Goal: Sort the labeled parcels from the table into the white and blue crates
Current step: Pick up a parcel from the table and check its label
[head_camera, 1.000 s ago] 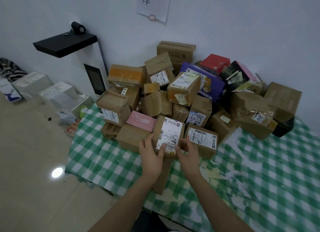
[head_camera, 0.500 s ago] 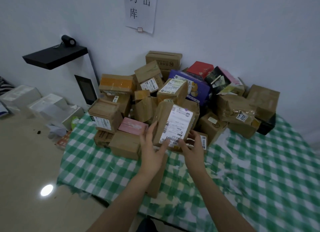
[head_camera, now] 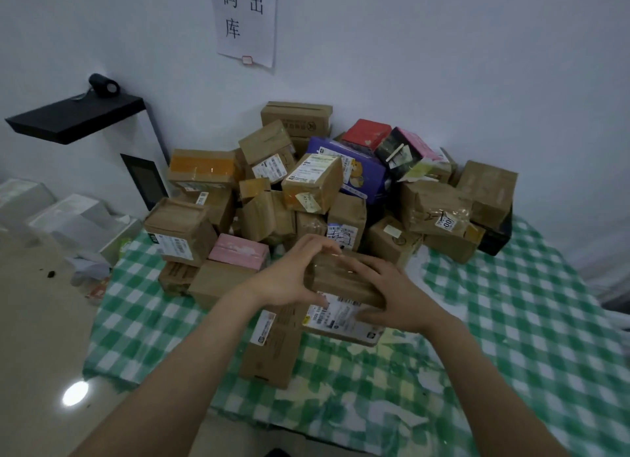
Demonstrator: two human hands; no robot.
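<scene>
Holding one brown parcel (head_camera: pixel 341 279) with both hands, low over the green-and-white checked table (head_camera: pixel 511 320), just in front of the pile of parcels (head_camera: pixel 306 197). Gripped on its left end by the left hand (head_camera: pixel 289 281), with the fingers (head_camera: pixel 317 243) curled over the far top edge and the thumb lower, at the near side. Gripped on its right end by the right hand (head_camera: pixel 399 296), with the fingers (head_camera: pixel 366 265) spread and bent over the taped top. Turned with a white shipping label (head_camera: pixel 344 315) on the near lower face, partly hidden by the thumbs. Cannot tell whether touching the long brown box (head_camera: pixel 272 351) lying flat below it, near the front edge of the table, with its own small label on top.

Behind, stacked against the white wall: mostly brown cardboard boxes, many with white labels, some tilted. Among them a pink box (head_camera: pixel 238 252) at the left front, resting on a plain brown one; a purple box (head_camera: pixel 358 170) with a cartoon picture, higher in the middle; a red box (head_camera: pixel 366 134) above that; a black-and-pink box (head_camera: pixel 409 153) just beside the red one. Taped on the wall above, a white paper sheet (head_camera: pixel 247 20) with printed characters. To the left, a black shelf (head_camera: pixel 75 117) with a small dark cylinder (head_camera: pixel 104 85) on top, and white boxes (head_camera: pixel 68 214) on the floor beside the table.
</scene>
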